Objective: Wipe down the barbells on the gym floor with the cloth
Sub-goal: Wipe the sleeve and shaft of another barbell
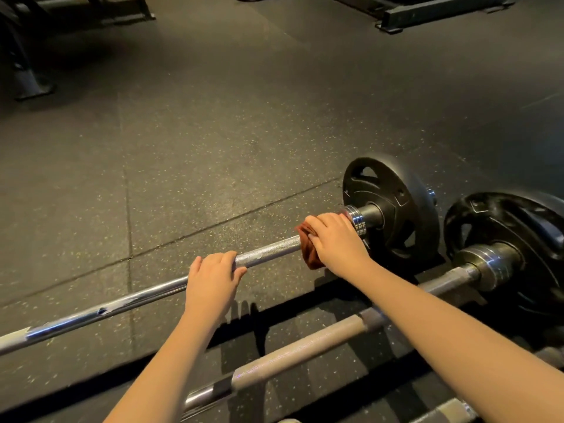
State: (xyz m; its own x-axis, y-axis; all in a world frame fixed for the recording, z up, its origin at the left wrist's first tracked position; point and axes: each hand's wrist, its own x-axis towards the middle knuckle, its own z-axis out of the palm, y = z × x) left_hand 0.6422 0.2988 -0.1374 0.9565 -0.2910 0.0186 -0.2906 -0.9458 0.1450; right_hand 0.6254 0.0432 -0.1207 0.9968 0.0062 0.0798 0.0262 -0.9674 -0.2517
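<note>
A chrome barbell [128,302] lies across the dark rubber floor, running from lower left up to a black weight plate [393,206] at the right. My left hand [213,279] grips the knurled part of its shaft. My right hand [332,236] grips a reddish-brown cloth [308,254] wrapped round the shaft close to the collar. A second barbell [305,352] with a dull grey shaft lies nearer to me, ending in another black plate [506,239] at the far right.
Part of a third bar [442,413] shows at the bottom edge. Dark rack feet [30,83] stand at the upper left, and a metal frame base [427,10] lies at the top right. Speckled rubber flooring [213,132] stretches beyond the barbells.
</note>
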